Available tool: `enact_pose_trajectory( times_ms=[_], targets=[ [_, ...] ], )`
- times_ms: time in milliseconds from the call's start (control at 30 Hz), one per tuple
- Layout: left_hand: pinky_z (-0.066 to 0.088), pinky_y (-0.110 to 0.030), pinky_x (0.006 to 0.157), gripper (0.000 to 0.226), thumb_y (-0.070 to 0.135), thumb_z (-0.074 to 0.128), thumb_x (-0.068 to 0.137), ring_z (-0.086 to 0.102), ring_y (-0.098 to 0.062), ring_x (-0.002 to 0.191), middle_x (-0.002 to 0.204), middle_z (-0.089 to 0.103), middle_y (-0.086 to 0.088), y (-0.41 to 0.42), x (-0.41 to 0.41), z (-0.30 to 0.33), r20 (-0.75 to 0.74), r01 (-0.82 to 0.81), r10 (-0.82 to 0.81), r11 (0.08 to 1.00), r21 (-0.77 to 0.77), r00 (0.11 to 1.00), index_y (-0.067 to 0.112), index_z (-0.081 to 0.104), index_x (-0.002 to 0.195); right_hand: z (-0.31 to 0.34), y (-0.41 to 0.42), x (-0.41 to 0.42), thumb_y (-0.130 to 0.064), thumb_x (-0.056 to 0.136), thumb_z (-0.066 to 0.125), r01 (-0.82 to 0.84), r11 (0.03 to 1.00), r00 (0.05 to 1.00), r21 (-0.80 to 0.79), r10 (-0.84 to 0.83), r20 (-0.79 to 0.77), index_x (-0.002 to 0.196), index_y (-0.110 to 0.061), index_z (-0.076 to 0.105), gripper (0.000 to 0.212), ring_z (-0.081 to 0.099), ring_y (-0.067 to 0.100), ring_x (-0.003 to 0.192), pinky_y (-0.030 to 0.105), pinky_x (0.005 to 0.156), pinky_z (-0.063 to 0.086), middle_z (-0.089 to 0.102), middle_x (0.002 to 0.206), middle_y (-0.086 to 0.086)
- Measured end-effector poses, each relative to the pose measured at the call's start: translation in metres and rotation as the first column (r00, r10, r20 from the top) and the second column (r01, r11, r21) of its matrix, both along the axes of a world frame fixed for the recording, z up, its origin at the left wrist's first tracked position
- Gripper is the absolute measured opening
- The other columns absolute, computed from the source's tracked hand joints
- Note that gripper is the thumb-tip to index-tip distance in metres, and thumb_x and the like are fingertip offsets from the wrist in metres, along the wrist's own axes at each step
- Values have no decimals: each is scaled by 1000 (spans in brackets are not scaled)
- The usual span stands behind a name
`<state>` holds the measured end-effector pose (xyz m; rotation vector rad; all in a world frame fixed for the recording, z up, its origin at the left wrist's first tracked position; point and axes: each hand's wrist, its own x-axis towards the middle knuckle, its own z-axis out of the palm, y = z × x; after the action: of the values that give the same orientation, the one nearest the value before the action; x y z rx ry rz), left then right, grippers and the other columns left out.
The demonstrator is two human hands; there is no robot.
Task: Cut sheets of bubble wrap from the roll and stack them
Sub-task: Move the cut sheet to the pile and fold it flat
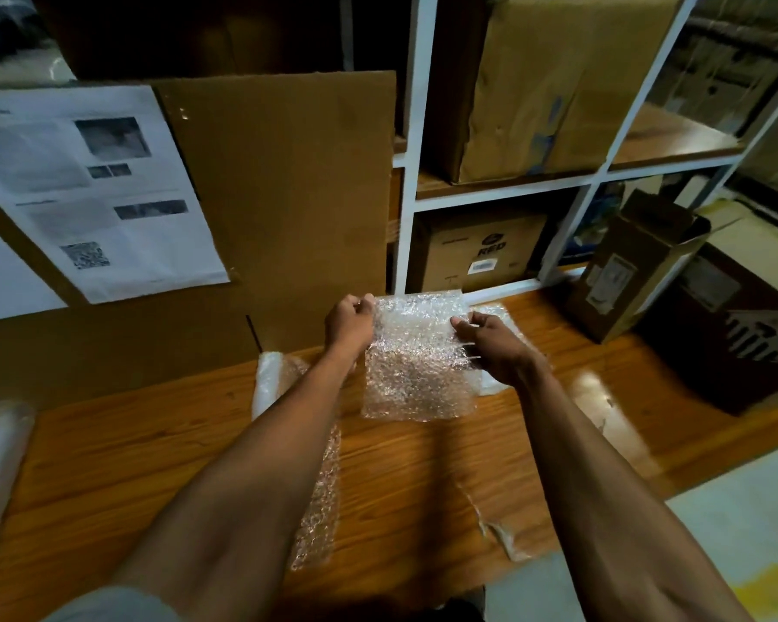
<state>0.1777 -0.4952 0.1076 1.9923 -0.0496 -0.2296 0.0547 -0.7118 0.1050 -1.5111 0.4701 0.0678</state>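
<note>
Legible writing is limited. The carton [481, 253] in the lower shelf bay, right of centre, carries the word "RED" under a dark logo, with a small white barcode label below it. The printed sheet [86, 190] taped to the cardboard panel [284, 195] at upper left shows photographs, blocks of text and a QR-type code; its text is too blurred to read. A second white sheet [1, 280] is cut off by the left edge. The open carton [625, 271] at right bears a white label, unreadable. The dark box [737, 329] beside it shows white arrow-like markings.

The work surface is a glossy wooden table [176, 442] with visible grain. Behind it stands a white-framed shelf unit [412, 172] with wooden shelves; a large plain carton [553, 87] fills the upper bay. Pale floor shows at lower right.

The bubble wrap sheet [416, 352] is at frame centre, raised at its far edge, its near edge low over the table. The left hand [350, 323] pinches the sheet's upper left corner with curled fingers. The right hand [492, 347] grips the sheet's right edge, fingers curled onto it. More bubble wrap [495, 312] lies just beyond the right hand. The bubble wrap roll [268, 374] lies left of the sheet, with a strip [320, 500] extending toward the lower edge. A torn scrap [499, 531] lies at lower right of the table.
</note>
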Motion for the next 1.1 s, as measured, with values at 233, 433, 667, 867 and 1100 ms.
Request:
enact_pose_trajectory(
  times_ms=[233, 433, 667, 867, 1100],
  targets=[
    [49, -49, 104, 93, 59, 76, 78, 57, -25, 123, 141, 58, -8, -49, -5, -21, -252, 70, -124, 974, -215, 960, 11, 41, 150, -11, -47, 19, -34, 108, 57, 56, 998, 998, 3, -57, 42, 92, -17, 55, 23, 54, 9, 56, 24, 49, 42, 57, 74, -1],
    [46, -41, 108, 93, 54, 78, 81, 54, -24, 130, 145, 56, -9, -96, -4, -21, -220, -9, -51, 965, -263, 974, 11, 38, 153, -16, -99, 34, -47, 102, 63, 10, 1000, 999, 7, -11, 33, 107, -6, 71, 42, 78, 29, 87, 45, 80, 64, 77, 98, 9],
    [59, -34, 89, 92, 64, 79, 70, 65, -18, 108, 133, 66, -9, -128, -5, -22, -152, -57, 15, 960, -275, 988, 12, 54, 141, -19, -146, 56, -25, 97, 75, 112, 994, 985, -8, -110, 129, 111, -8, 59, 27, 72, 33, 78, 38, 66, 61, 76, 107, 21],
    [60, -32, 82, 33, 53, 81, 78, 68, -11, 93, 108, 74, 0, -138, 0, -22, -103, -44, 17, 962, -269, 995, 31, 65, 96, -23, -160, 68, -22, 99, 73, 86, 996, 983, -37, -79, 167, 98, -8, 62, 18, 68, 20, 70, 35, 65, 60, 76, 92, 8],
    [54, -25, 74, 32, 47, 78, 84, 67, -13, 101, 106, 73, 1, -142, 1, -11, -86, -6, -18, 963, -269, 996, 22, 69, 103, -21, -165, 71, -44, 99, 68, 57, 998, 996, 9, -57, 69, 111, -1, 69, 45, 75, 27, 84, 39, 79, 63, 76, 106, 13]
  ],
)
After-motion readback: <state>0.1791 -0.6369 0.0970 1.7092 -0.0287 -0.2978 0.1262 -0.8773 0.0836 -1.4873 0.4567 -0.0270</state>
